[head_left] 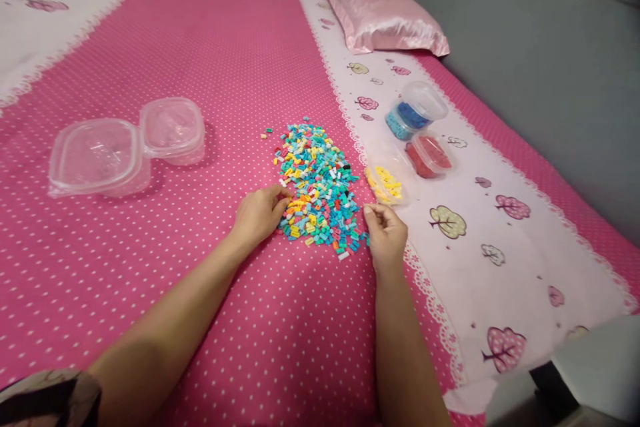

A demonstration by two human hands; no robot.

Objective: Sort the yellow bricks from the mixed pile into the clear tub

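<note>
A heap of tiny toy building bricks [320, 180] in many colours lies on the pink dotted bedsheet. At the heap's left edge is my left hand [261, 215], its fingers curled together and touching the bricks; what they pinch, if anything, is hidden. My right hand [387, 233] is by the heap's right edge, thumb and forefinger pressed together. Anything between them is too small to make out. Just beyond it sits a clear tub of yellow bricks [386, 184]. Further back are a tub of red bricks [425, 156] and tubs with dark blue bricks [413, 115] and light blue bricks [398, 127].
Two clear plastic containers, a larger one [97, 155] and a smaller one [173, 127], stand side by side on the left. A pink satin pillow [380, 13] lies at the back. Along the right runs a grey padded surface [525, 67]. A few loose bricks [269, 131] lie outside the heap.
</note>
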